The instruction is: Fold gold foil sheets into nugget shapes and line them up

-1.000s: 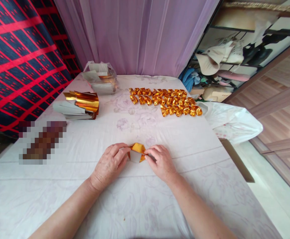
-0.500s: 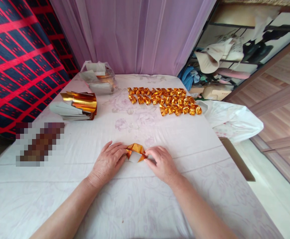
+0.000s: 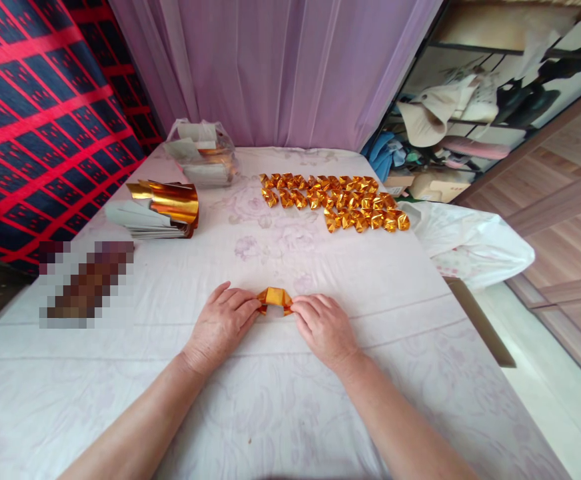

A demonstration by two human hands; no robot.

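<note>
Pinching a small folded gold paper piece (image 3: 274,301) from both sides, my two hands meet near the middle of the table (image 3: 280,393), on the near half of its white flowered cloth. My left hand (image 3: 223,325) lies palm down with its fingertips closed narrowly against the left end of the piece; my right hand (image 3: 324,328) does the same at the right end, fingers drawn tight on the gold fold. The piece sits low on the cloth between them, though I cannot tell whether it rests fully on the surface or is lifted slightly.

Farther away and to the right, a group of finished gold folded pieces (image 3: 334,202) lies in rows, well apart from my hands. On the far left, a stack of gold foil sheets (image 3: 158,209) curls upward at its top, gold side showing over pale undersides. Behind it, at the far edge, a clear plastic bag (image 3: 202,153) holds more sheets. A white plastic bag (image 3: 468,243) hangs off the right edge of the table. A purple curtain (image 3: 275,67) hangs beyond the far end, with a red and dark patterned cloth (image 3: 35,120) to the left.
</note>
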